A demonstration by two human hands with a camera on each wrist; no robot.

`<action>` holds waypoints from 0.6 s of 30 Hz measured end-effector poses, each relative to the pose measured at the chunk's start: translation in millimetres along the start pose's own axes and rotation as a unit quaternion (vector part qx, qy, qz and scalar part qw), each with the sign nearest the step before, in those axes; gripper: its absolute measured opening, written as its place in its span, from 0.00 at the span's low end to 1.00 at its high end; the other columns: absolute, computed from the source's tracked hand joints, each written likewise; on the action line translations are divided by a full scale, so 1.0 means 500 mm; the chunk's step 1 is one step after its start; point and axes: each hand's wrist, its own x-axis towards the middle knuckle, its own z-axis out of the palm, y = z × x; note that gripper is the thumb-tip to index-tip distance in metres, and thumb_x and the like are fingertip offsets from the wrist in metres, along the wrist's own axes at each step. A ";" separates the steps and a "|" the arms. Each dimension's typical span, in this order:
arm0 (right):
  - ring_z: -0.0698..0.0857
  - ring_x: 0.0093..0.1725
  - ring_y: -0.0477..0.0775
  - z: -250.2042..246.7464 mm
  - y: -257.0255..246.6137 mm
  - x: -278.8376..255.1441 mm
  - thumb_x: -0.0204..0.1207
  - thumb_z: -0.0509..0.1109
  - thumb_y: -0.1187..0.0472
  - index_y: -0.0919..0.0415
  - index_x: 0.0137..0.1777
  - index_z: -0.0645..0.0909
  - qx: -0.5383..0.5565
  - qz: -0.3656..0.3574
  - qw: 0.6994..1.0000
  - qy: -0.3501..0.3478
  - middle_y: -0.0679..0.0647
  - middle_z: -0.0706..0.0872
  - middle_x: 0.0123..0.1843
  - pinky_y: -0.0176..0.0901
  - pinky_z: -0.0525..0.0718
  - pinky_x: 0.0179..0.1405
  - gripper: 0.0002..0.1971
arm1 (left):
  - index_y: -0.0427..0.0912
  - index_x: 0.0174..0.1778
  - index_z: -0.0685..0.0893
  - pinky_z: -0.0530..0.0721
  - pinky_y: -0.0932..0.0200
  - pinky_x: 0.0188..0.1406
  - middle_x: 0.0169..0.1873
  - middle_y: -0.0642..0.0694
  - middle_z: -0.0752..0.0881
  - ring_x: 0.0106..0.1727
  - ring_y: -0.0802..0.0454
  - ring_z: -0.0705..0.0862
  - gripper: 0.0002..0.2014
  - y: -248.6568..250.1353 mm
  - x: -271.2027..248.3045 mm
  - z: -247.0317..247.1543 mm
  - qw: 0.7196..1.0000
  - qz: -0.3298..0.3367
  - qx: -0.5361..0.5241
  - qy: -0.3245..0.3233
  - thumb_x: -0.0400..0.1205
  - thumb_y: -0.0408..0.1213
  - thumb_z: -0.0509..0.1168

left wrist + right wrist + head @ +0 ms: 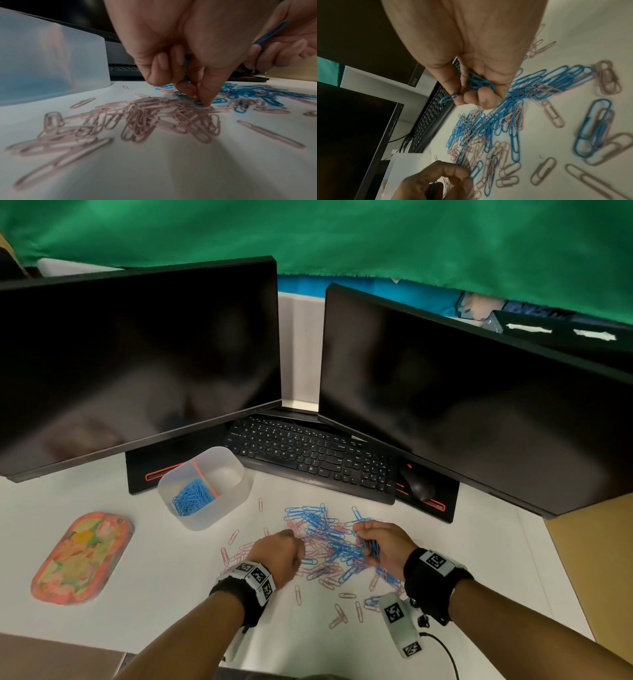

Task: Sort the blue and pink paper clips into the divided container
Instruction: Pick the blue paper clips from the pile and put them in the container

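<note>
White desk (178,587) w/ clips (329,539), container (219,508), keyboard (308,457).

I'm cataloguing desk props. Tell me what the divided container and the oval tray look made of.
Divided container: probably frosted, translucent plastic; the blue clips inside show dimly through its wall, and the corners are rounded and moulded.
Oval tray: unclear, perhaps painted resin or ceramic; opaque, mottled orange, pink and green surface with a raised rim.

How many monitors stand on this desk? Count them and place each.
2. The left monitor stands behind the divided container; the right monitor stands behind the mouse. The keyboard lies between them. None seems hidden.
</note>
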 end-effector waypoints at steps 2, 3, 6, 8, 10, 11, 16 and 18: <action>0.74 0.26 0.51 0.004 0.000 -0.004 0.81 0.57 0.74 0.67 0.52 0.80 -0.002 0.004 1.000 0.002 0.59 0.77 0.32 0.36 0.67 0.21 0.10 | 0.52 0.47 0.84 0.79 0.60 0.46 0.49 0.51 0.82 0.50 0.47 0.84 0.09 0.005 -0.001 -0.005 1.000 -0.002 -0.004 -0.002 0.78 0.38 0.60; 0.75 0.26 0.51 0.005 0.000 -0.005 0.82 0.57 0.73 0.67 0.52 0.80 -0.005 0.005 1.000 0.003 0.59 0.77 0.33 0.36 0.68 0.20 0.10 | 0.53 0.44 0.82 0.78 0.60 0.44 0.47 0.52 0.81 0.49 0.47 0.84 0.07 0.007 -0.001 -0.007 1.000 -0.004 -0.006 -0.003 0.78 0.37 0.59; 0.76 0.27 0.53 0.006 0.002 -0.006 0.82 0.58 0.73 0.67 0.54 0.80 -0.006 0.012 1.000 0.001 0.59 0.78 0.33 0.38 0.71 0.21 0.10 | 0.54 0.40 0.76 0.79 0.59 0.43 0.44 0.53 0.78 0.48 0.47 0.84 0.06 0.008 -0.003 -0.007 1.000 -0.013 -0.018 -0.009 0.77 0.36 0.59; 0.77 0.28 0.54 0.007 0.002 -0.007 0.81 0.58 0.72 0.67 0.54 0.79 0.004 0.020 1.000 -0.003 0.59 0.78 0.32 0.40 0.73 0.24 0.09 | 0.53 0.39 0.75 0.78 0.59 0.43 0.43 0.52 0.79 0.47 0.47 0.83 0.05 0.005 -0.005 -0.002 0.999 -0.016 -0.036 -0.015 0.76 0.37 0.59; 0.78 0.28 0.55 0.011 0.000 -0.009 0.81 0.58 0.71 0.65 0.53 0.79 0.021 0.036 0.999 -0.011 0.58 0.77 0.31 0.42 0.75 0.26 0.08 | 0.53 0.38 0.75 0.78 0.60 0.42 0.43 0.51 0.83 0.47 0.48 0.83 0.05 0.002 -0.005 0.000 0.997 -0.025 -0.070 -0.017 0.75 0.36 0.59; 0.78 0.27 0.55 0.014 -0.001 -0.011 0.81 0.60 0.70 0.65 0.52 0.79 0.030 0.045 0.998 -0.017 0.57 0.77 0.31 0.42 0.76 0.27 0.07 | 0.53 0.37 0.76 0.78 0.61 0.42 0.42 0.51 0.84 0.46 0.48 0.84 0.06 0.001 -0.006 -0.001 0.995 -0.031 -0.091 -0.014 0.74 0.36 0.60; 0.79 0.26 0.54 0.028 -0.005 -0.011 0.78 0.62 0.70 0.66 0.53 0.79 0.033 0.071 0.997 -0.025 0.56 0.77 0.31 0.41 0.74 0.25 0.07 | 0.52 0.43 0.81 0.78 0.66 0.41 0.37 0.55 0.83 0.40 0.53 0.83 0.08 0.005 -0.014 -0.028 0.962 -0.077 -0.258 0.049 0.77 0.32 0.64; 0.78 0.25 0.55 0.038 -0.006 -0.008 0.77 0.58 0.73 0.68 0.55 0.79 0.003 0.068 0.998 -0.017 0.58 0.78 0.31 0.41 0.72 0.25 0.11 | 0.52 0.54 0.82 0.76 0.69 0.35 0.40 0.54 0.84 0.35 0.56 0.82 0.13 0.007 -0.010 -0.046 0.927 -0.115 -0.353 0.051 0.80 0.30 0.62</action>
